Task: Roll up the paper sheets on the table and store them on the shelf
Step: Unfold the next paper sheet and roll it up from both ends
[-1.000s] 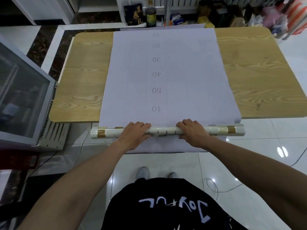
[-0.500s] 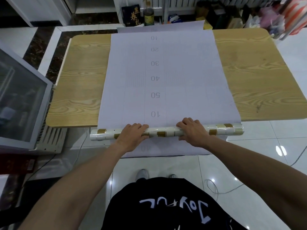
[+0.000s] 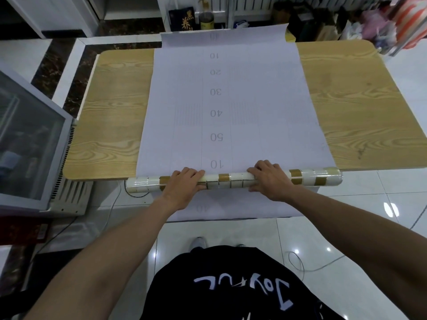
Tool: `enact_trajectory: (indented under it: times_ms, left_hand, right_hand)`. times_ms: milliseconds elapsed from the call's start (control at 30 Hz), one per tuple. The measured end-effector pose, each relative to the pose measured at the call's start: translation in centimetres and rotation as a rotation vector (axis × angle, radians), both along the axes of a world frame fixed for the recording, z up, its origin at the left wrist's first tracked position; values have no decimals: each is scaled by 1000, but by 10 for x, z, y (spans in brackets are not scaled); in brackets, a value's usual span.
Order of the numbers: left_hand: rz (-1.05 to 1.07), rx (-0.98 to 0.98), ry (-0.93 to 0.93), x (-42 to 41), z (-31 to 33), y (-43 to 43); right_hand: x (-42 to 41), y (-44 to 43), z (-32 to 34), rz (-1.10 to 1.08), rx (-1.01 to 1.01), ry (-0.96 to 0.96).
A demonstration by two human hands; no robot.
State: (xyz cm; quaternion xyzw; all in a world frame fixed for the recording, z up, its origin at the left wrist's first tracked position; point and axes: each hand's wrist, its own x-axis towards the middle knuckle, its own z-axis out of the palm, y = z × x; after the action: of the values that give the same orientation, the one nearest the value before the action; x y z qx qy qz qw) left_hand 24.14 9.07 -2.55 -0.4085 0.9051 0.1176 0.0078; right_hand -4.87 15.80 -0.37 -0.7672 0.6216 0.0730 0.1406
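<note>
the left hand [image 3: 182, 188] and the right hand [image 3: 270, 181] grasp the roll [image 3: 231, 180], fingers curved over its top. the gold patches between the hands have turned, and the printed "10" is now closer to the fingertips, so the roll advanced a little. beyond the fingers, most of the paper sheet [image 3: 226, 100] lies flat on the table [image 3: 111, 112], not yet rolled.

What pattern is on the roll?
The roll shows a cream tile grid with scattered gold-brown squares, clearest in the head view.
</note>
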Motion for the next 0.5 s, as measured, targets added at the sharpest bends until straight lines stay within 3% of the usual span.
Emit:
enact_trajectory:
  times_ms: [133,500]
  left_hand:
    - [13,-62,37,1,6,-1]
    - [61,-111,114,-2,0,-9]
  right_hand:
    - [1,-5,6,-99,-24,-92]
    - [-7,-9,1,-50,-8,19]
